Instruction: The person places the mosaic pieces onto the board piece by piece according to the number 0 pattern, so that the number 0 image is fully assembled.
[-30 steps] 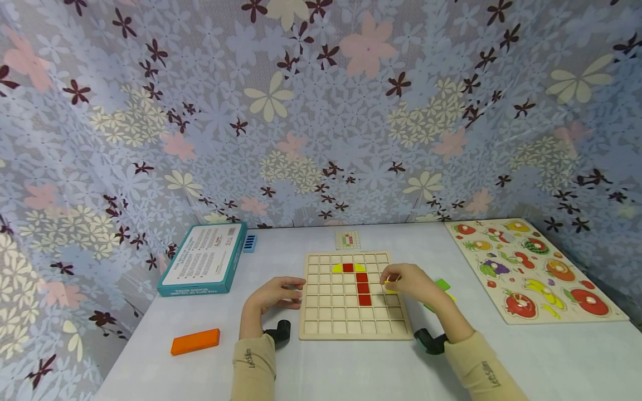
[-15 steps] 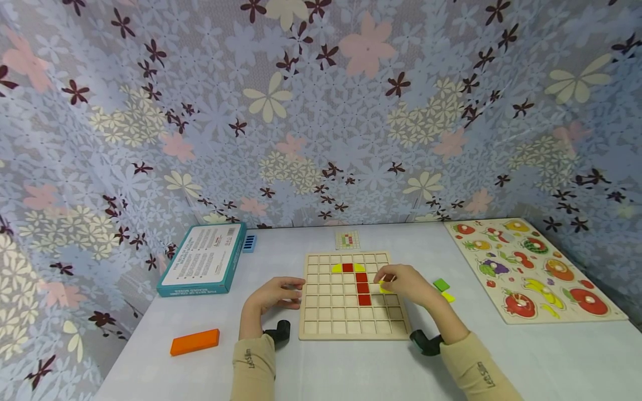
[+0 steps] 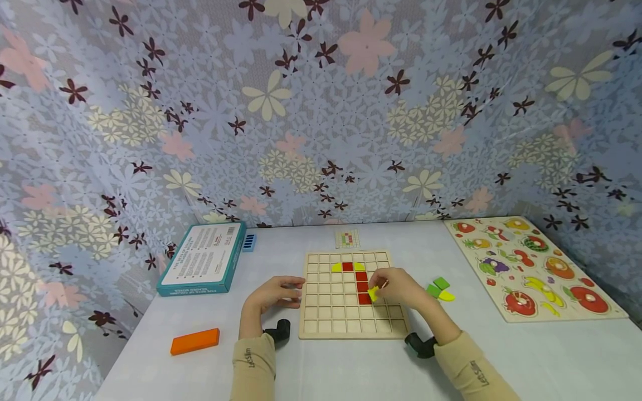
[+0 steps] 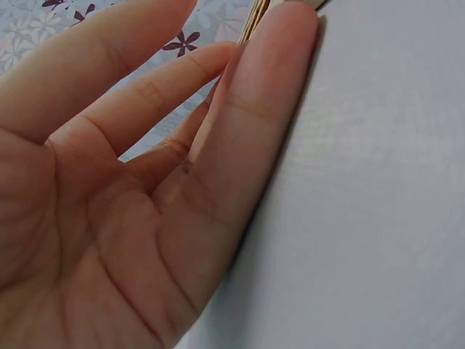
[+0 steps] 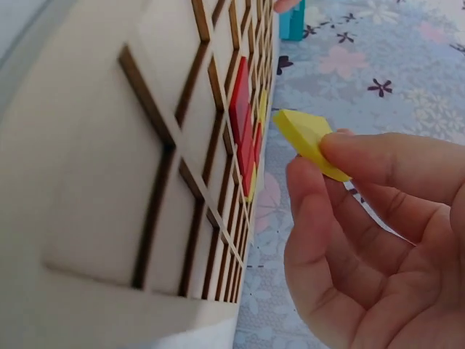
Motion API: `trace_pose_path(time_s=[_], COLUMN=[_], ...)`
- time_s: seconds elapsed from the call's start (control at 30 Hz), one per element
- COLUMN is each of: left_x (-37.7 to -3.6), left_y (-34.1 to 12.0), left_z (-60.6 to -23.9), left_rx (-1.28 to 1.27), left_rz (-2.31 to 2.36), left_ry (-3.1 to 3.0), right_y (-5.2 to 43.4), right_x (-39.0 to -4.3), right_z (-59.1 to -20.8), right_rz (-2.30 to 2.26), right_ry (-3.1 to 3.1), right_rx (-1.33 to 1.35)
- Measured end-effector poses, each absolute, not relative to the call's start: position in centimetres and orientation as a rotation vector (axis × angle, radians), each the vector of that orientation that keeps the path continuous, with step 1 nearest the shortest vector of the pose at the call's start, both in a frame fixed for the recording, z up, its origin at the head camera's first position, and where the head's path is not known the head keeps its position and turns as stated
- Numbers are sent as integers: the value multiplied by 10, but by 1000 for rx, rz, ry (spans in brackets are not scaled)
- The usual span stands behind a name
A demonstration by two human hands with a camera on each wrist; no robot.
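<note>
right hand (image 3: 396,285) is pinching a yellow tile (image 3: 373,293) over the grid board (image 3: 351,326), left hand (image 3: 275,293) lying relaxed against its edge; red column and two yellow tiles placed, most cells unfilled.

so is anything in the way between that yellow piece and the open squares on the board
Nothing visible blocks it. The right hand pinches the yellow piece just above the wooden grid board, beside the red column. The cells around it look bare, and the left hand rests at the board's left edge, clear of them.
</note>
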State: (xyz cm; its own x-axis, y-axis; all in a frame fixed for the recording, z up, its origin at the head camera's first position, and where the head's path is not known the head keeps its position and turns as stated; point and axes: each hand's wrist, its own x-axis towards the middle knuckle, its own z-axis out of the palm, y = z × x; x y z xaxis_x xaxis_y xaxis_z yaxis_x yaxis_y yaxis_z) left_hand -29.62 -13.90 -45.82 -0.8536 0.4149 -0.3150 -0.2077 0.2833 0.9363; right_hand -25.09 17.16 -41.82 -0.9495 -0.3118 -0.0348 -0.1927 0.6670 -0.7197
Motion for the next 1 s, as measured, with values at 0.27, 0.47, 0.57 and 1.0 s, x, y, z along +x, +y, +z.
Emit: trace_pose_path(time_s=[0.27,0.47,0.57,1.0], left_x=[-297,-297,-297,-297], left_y=[-139,-139,-140,-140], left_z=[-459,-460,-460,-460], left_rx=[190,197,200,209], left_rz=[1608,1602,1602,1605], left_ry=[2054,2052,2051,2048], right_y=[167,164,163,157], right_x=[-249,-247,-247,-243], right_z=[-424,-427,-428,-432], right_rz=[-1135,-1089,-1044,-965], right_ry=[2640,2599,2623,2713], right_rx=[-546,-546,-535,-505])
